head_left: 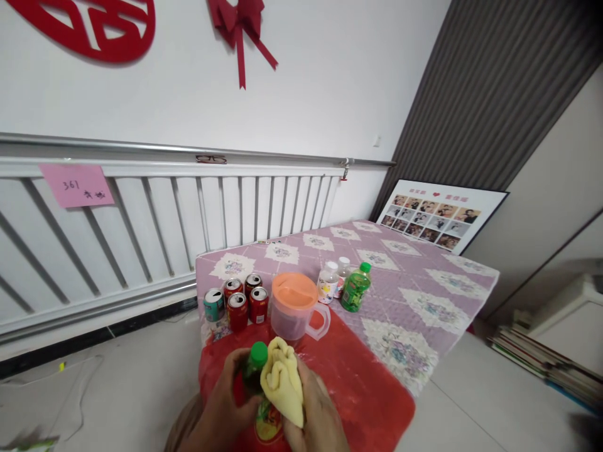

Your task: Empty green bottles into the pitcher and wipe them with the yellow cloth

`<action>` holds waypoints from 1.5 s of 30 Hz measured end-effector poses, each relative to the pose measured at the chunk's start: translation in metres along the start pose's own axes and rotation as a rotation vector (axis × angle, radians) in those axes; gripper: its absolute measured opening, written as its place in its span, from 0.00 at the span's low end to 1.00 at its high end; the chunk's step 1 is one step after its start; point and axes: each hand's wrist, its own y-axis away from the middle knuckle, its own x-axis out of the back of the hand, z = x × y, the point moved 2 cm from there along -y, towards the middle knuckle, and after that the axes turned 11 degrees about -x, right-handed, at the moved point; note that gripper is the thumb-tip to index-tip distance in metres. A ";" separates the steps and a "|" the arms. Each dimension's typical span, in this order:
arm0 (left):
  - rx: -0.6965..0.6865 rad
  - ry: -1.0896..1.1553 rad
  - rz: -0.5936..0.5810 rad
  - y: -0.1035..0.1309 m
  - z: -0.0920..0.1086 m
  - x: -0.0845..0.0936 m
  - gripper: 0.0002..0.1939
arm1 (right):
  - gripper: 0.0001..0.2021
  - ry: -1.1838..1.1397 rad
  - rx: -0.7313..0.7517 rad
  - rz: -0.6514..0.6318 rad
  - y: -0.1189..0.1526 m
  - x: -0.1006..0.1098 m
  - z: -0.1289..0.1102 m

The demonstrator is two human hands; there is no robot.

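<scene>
My left hand [223, 405] is wrapped round a small bottle with a green cap [259, 354], near the front of the table. Bunched in my right hand [320, 408] is a folded pale yellow cloth [283, 382], close against the bottle's right side. Most of the bottle's body is hidden by my fingers and the cloth. Both hands are above a shiny red sheet [362, 380]. Just beyond them stands a clear plastic pitcher [288, 321] with an orange lid [295, 290] and a handle on its right.
Several opened drink cans [237, 312] stand left of the pitcher. Right of it are two white-capped bottles [327, 284] and a green drink bottle [355, 290]. A patterned tablecloth [443, 307] covers the table, with a radiator [160, 226] behind and a photo board [436, 216] at the far end.
</scene>
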 end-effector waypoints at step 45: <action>-0.004 -0.017 0.017 0.000 0.000 0.002 0.36 | 0.35 0.013 -0.062 0.034 0.013 -0.012 0.006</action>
